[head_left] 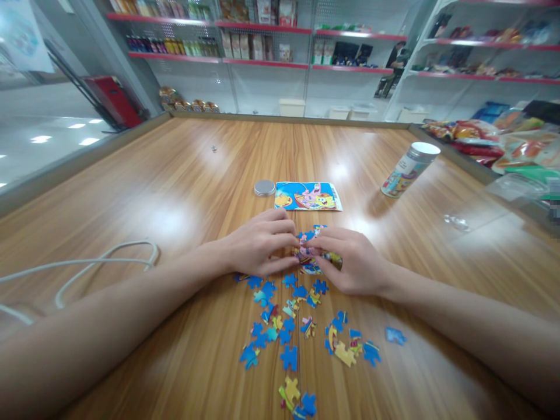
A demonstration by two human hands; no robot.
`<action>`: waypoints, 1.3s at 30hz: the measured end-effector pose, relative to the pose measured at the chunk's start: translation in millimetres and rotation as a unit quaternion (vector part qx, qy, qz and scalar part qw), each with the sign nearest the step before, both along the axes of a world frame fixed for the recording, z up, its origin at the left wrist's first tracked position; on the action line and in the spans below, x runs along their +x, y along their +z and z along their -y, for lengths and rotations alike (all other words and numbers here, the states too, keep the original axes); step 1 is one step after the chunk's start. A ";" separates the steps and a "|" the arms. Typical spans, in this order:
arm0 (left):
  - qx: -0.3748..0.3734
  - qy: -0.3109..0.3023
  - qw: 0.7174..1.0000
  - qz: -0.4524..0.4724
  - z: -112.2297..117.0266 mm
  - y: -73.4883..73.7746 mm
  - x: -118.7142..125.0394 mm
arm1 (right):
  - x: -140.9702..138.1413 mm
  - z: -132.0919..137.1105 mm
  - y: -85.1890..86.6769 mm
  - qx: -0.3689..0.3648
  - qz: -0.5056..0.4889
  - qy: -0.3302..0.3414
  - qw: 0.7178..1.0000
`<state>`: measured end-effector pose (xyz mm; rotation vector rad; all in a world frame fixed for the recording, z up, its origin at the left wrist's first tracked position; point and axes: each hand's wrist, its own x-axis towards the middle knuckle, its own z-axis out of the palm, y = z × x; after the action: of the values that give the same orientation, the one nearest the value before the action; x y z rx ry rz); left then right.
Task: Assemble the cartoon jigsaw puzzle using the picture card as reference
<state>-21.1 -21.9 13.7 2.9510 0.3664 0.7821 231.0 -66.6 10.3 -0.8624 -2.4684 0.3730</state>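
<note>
My left hand and my right hand meet over a small joined cluster of jigsaw pieces on the wooden table. Both hands have their fingers curled and pinched onto pieces of that cluster at its middle. Several loose puzzle pieces, mostly blue with some yellow, lie scattered on the table just in front of my hands. A colourful cartoon reference picture lies flat beyond the hands.
A round metal lid sits left of the picture. A printed puzzle canister stands tilted at the right. A white cable loops at the left. Snack packets pile at the right edge; stocked shelves behind.
</note>
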 end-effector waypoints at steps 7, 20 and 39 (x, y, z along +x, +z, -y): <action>-0.052 0.025 0.998 -0.039 16.8 -2.3 13.0 | -0.9 -1.8 3.8 -0.019 0.032 0.007 0.999; -0.117 -0.053 0.990 -0.060 10.8 7.0 3.3 | 0.1 -1.4 2.6 -0.027 0.030 0.006 0.999; -0.185 -0.074 0.973 -0.115 1.2 18.8 -7.0 | 1.3 -3.0 1.0 -0.030 0.035 0.010 0.999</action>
<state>-28.1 -23.0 32.5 2.6758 0.2668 0.3133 232.3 -63.7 11.4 -0.8896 -2.5437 0.4321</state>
